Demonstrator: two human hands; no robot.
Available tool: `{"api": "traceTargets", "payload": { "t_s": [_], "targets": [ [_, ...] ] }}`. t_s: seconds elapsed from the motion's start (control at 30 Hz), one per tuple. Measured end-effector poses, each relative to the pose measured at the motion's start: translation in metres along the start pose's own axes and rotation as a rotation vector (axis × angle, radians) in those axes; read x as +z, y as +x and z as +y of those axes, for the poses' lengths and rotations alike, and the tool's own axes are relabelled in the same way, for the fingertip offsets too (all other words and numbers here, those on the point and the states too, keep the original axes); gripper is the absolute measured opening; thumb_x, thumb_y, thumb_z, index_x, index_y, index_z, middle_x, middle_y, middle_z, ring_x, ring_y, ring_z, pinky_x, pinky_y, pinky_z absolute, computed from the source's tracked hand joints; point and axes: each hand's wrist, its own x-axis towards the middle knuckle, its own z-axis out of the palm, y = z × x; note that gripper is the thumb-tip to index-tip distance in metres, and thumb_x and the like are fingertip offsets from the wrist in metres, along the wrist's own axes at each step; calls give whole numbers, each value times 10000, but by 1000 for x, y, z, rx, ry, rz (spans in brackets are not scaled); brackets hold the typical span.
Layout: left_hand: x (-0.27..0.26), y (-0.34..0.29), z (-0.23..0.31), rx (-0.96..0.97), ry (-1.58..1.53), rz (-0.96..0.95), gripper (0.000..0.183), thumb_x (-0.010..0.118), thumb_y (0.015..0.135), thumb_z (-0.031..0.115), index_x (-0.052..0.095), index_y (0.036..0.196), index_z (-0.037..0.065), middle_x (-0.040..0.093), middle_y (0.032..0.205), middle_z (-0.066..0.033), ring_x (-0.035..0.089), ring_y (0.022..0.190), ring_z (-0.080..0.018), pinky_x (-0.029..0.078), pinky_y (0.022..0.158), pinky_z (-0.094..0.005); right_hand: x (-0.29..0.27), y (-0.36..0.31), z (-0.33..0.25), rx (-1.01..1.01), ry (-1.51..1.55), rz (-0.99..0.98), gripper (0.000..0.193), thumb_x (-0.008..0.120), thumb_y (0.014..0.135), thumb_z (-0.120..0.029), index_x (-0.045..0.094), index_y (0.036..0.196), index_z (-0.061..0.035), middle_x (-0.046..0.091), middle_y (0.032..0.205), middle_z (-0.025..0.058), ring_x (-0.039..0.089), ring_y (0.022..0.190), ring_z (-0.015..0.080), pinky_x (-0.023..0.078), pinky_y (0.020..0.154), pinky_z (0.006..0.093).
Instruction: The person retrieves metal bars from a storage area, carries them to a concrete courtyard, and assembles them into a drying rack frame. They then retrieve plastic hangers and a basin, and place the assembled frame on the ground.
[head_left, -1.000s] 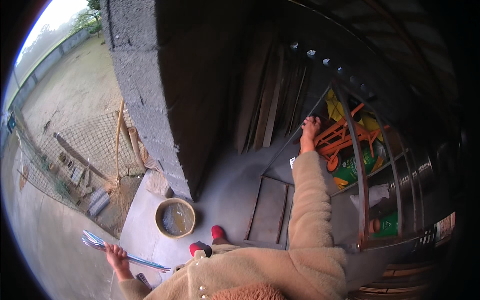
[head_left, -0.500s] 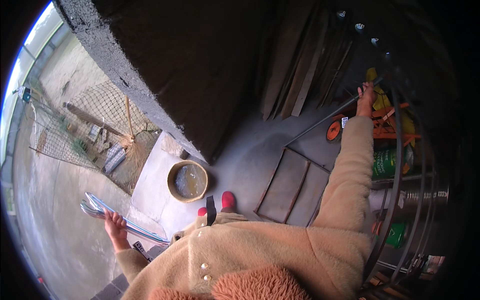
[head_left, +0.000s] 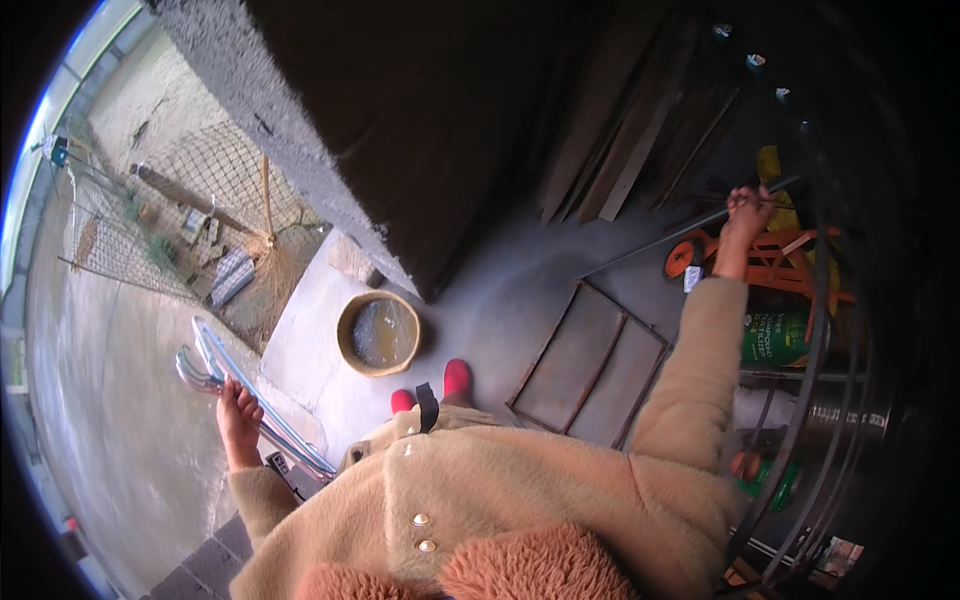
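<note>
A bundle of thin pale-blue and silvery rods with bent, looped ends (head_left: 283, 442) is held in my left hand (head_left: 239, 412), with the fingers wrapped round it out over the paved yard. They look like clothes hangers, but I cannot tell for certain. On the far right, my outstretched right hand (head_left: 748, 212) is closed around a long grey metal bar (head_left: 668, 239). That bar slants down to a corner of a rusty rectangular metal frame (head_left: 597, 375) by the floor. Whether the two are joined cannot be made out.
A round tan tub (head_left: 350, 352) with murky water stands before my red shoes (head_left: 456, 378). Beyond it rise a rough wall edge (head_left: 290, 130) and leaning planks (head_left: 625, 150). An orange wheeled item (head_left: 775, 255), a green sack (head_left: 775, 335) and curved metal bars (head_left: 800, 400) crowd the right.
My left hand has risen slightly forward, swinging the bundle's looped ends upward. My right hand stays at the bar, its fingers now more tightly closed. The whole view has shifted a little.
</note>
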Motion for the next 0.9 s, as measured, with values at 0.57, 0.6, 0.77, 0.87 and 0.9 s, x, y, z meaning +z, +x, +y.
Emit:
{"api": "traceTargets", "payload": {
  "t_s": [0.57,0.6,0.77,0.87,0.9],
  "targets": [
    [-155,54,65,66,536,-86,265,445,955,230,503,745,80,442,539,-1,399,470,-113,367,469,-262,81,-670,139,922,-313,-675,118,423,975,-80,413,1092,-68,574,766,78,601,631,171,485,473,273],
    [-168,56,72,12,445,-15,234,452,966,225,515,800,73,540,629,-40,465,476,-133,415,464,-300,99,-702,138,933,-304,-814,128,424,974,-79,415,1101,-64,579,776,82,607,639,174,495,485,274],
    [-229,49,124,-17,282,-6,237,433,1000,256,526,993,39,664,924,-149,682,782,-241,546,615,-319,221,-838,114,977,-275,-1419,145,421,969,-67,440,1108,-29,590,810,84,624,674,166,524,526,277],
    [-265,45,148,50,162,-15,253,465,990,288,530,1024,46,656,1012,-152,664,914,-237,545,696,-314,302,-915,80,859,-157,-1685,164,435,962,-58,461,1118,-14,600,824,87,625,679,156,517,526,264],
    [-276,45,154,89,145,1,262,480,984,297,531,1036,45,653,1033,-146,655,934,-227,539,723,-316,325,-940,64,852,-120,-1760,176,437,960,-54,465,1129,-11,605,833,90,627,682,155,513,520,257]
  ]
}}
